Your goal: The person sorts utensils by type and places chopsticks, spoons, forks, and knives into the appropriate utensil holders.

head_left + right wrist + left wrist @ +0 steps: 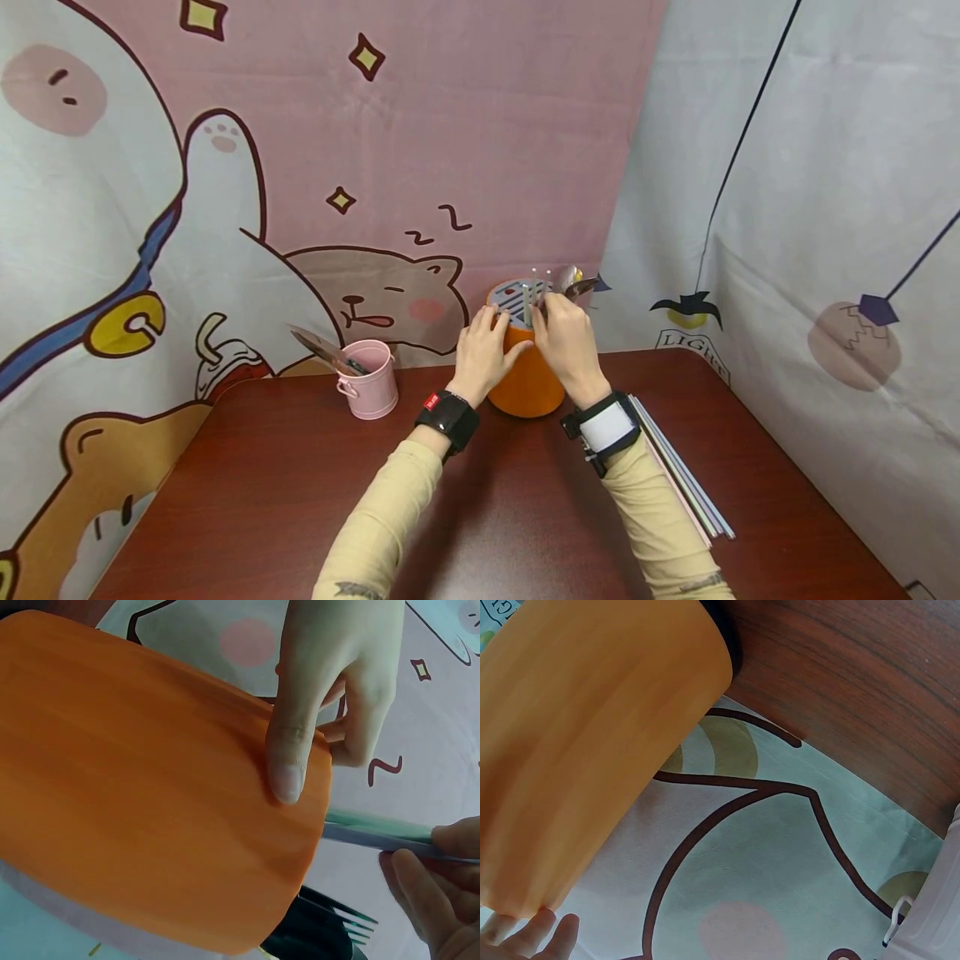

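Note:
An orange knife block [527, 379] stands upright on the table, its grey slotted top [510, 300] partly hidden by the hands. My left hand [480, 350] holds its upper rim, with the thumb [289, 761] lying on the orange side and the fingers over the edge. Above the top, my right hand [566, 342] pinches a thin bluish-grey straw [360, 835] that goes into the block. A blurred green straw [382, 822] lies alongside it. A fork [352, 919] and a shiny spoon [572, 275] stick out of the block's right side.
Left of the block stands a pink bucket [372, 392] with a pointed blade-like thing [318, 346] leaning out. Several long pastel straws [686, 475] lie on the brown table [300, 500] beside my right forearm. A cartoon-printed cloth [480, 150] hangs behind.

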The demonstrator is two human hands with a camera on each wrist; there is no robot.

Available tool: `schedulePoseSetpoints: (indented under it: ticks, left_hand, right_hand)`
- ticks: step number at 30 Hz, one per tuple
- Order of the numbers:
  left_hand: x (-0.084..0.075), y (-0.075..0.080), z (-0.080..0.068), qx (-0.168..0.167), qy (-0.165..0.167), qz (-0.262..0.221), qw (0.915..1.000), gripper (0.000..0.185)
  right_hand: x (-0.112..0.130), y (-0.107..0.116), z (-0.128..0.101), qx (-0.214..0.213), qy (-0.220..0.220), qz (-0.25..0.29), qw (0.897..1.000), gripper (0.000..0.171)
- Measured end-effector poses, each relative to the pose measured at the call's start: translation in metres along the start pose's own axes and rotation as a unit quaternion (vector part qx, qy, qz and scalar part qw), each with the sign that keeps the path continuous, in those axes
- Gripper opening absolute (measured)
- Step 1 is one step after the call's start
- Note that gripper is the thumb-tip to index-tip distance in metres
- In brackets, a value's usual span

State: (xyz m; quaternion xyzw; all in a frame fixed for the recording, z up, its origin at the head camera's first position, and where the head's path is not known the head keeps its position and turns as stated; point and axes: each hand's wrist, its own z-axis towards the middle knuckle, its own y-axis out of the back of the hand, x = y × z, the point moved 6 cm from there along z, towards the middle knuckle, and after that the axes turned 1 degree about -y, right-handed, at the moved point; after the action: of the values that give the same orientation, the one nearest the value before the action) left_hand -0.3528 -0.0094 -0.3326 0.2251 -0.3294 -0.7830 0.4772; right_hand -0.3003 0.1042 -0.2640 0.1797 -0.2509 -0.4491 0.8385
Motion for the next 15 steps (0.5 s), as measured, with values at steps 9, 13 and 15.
schedulePoseSetpoints:
  ticks: [9, 13, 15]
  left_hand:
    - [0.001, -0.001, -0.002, 0.013, 0.005, -0.001, 0.9999, 0.059]
    - [0.001, 0.0, -0.002, 0.009, 0.004, -0.001, 0.9999, 0.058]
    - [0.001, 0.001, -0.001, 0.004, 0.003, 0.001, 1.0, 0.057]
  right_hand:
    - [-0.005, -0.019, 0.0, 0.037, -0.043, -0.046, 0.997, 0.015]
    - [-0.008, -0.026, -0.002, 0.048, -0.054, -0.074, 0.995, 0.017]
    - [-0.009, -0.028, -0.002, 0.052, -0.056, -0.086, 0.993, 0.018]
